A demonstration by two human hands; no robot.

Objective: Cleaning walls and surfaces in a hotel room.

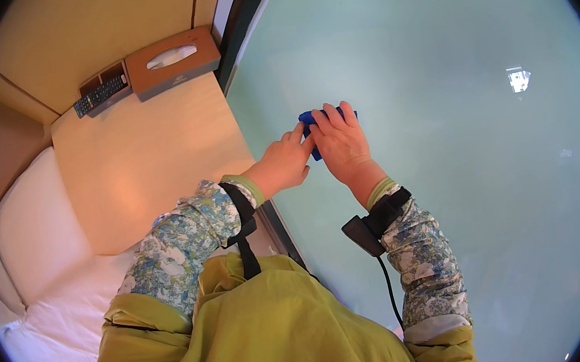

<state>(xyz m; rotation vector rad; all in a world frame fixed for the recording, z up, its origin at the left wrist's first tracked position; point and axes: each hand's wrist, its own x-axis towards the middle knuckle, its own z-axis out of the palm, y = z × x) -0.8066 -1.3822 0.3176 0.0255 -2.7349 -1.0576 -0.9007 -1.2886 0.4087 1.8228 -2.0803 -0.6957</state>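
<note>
A folded blue cloth (308, 118) lies against a large pale-green glass panel (450, 137). My right hand (342, 143) covers most of it, with the fingers bent over its upper edge. From the left, my left hand (282, 163) reaches in, its fingertips on the cloth's left side. Both hands meet at the cloth, and parts of it stay hidden beneath the fingers.
A dark frame (236, 33) edges the panel. On the left, a wooden tabletop (155, 158) holds a brown tissue box (151, 71) and a remote control (100, 95) in a holder. A white pillow (34, 218) rests on a bed (68, 342). A black cable (389, 287) hangs by my right sleeve.
</note>
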